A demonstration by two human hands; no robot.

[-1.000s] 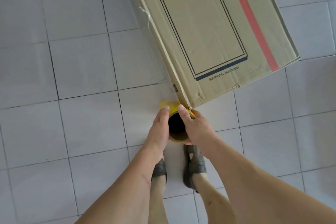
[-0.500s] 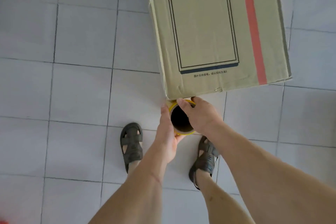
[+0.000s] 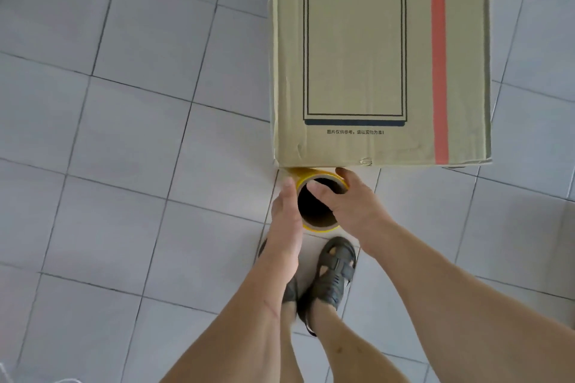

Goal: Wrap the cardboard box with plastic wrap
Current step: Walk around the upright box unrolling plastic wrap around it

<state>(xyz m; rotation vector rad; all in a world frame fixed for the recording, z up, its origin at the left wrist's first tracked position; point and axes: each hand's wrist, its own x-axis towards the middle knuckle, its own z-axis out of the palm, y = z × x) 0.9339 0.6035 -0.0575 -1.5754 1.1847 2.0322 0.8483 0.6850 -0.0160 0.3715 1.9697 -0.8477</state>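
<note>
While the cardboard box [image 3: 379, 56] lies flat on the tiled floor [image 3: 124, 134], its long axis running straight away from the person, the roll of plastic wrap [image 3: 319, 200] stands upright just beside its near left corner, open core pointing upward. The right hand [image 3: 354, 205] grips the rim, thumb inside the core; the left hand [image 3: 284, 211] lies flat-fingered against the roll's side.
</note>
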